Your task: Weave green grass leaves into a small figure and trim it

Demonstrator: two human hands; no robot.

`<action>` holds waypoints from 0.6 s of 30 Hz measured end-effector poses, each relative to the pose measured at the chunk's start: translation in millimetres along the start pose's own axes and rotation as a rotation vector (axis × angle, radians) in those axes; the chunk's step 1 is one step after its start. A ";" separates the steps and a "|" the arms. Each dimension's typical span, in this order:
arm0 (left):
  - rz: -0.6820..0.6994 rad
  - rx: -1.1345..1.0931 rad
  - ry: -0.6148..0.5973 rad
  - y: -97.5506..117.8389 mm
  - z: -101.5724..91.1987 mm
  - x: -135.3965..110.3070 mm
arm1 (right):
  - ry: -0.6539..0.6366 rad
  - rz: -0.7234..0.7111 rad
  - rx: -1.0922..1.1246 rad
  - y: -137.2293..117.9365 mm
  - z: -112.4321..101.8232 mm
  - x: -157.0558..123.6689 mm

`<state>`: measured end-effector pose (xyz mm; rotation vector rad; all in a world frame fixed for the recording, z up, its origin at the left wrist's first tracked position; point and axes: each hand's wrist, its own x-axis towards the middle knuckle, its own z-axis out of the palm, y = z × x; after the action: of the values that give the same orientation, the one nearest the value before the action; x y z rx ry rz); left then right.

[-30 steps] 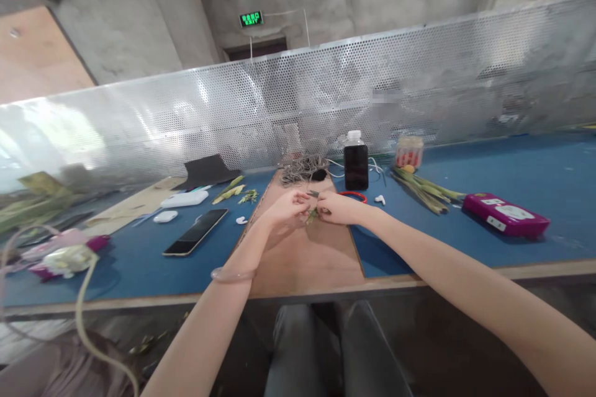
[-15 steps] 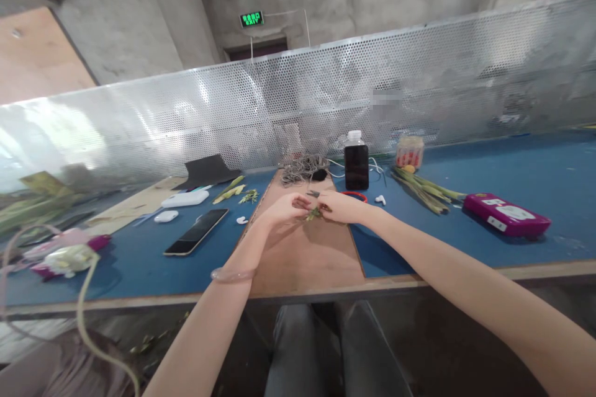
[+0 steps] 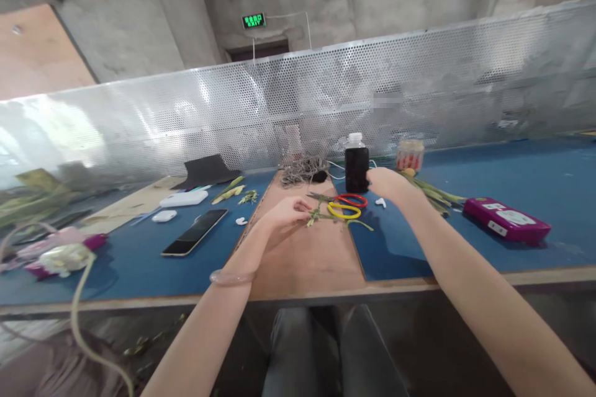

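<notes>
My left hand (image 3: 289, 210) rests on the brown board (image 3: 307, 254), fingers pinched on a small green woven leaf piece (image 3: 315, 217). My right hand (image 3: 387, 182) reaches out over the blue table, beside the dark bottle (image 3: 356, 165) and near a bundle of green leaf strips (image 3: 431, 192); its fingers are hidden from me. Scissors with red and yellow handles (image 3: 345, 205) lie on the board between my hands. A thin green strip (image 3: 358, 223) trails from the leaf piece.
A phone (image 3: 195, 231), a white case (image 3: 184, 198), earbuds (image 3: 241, 220) and leaf scraps (image 3: 231, 189) lie left. A cord tangle (image 3: 302, 169) and a jar (image 3: 410, 153) stand by the perforated metal screen (image 3: 195, 118). A magenta box (image 3: 506, 219) sits right.
My right hand has let go of the leaf piece and moved right and away toward the bottle and leaf strips. The scissors now show on the board. My left hand stays put.
</notes>
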<state>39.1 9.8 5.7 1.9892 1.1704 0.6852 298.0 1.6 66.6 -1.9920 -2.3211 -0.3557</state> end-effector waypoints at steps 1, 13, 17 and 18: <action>0.006 -0.016 -0.012 -0.9 -0.1 0.5 | -0.064 0.025 -0.018 11.9 -1.0 0.9; 0.024 0.082 0.013 4.6 0.7 -3.0 | -0.285 -0.034 0.084 27.7 9.8 2.5; -0.022 0.040 -0.030 6.6 -0.1 -4.3 | -0.245 -0.014 0.155 28.0 10.0 2.9; -0.031 0.028 -0.037 7.2 -0.3 -4.6 | -0.227 -0.008 0.206 27.7 9.8 3.5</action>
<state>40.5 3.4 11.2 1.9950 1.1922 0.6168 325.6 10.9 61.5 -2.0149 -2.3781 0.1131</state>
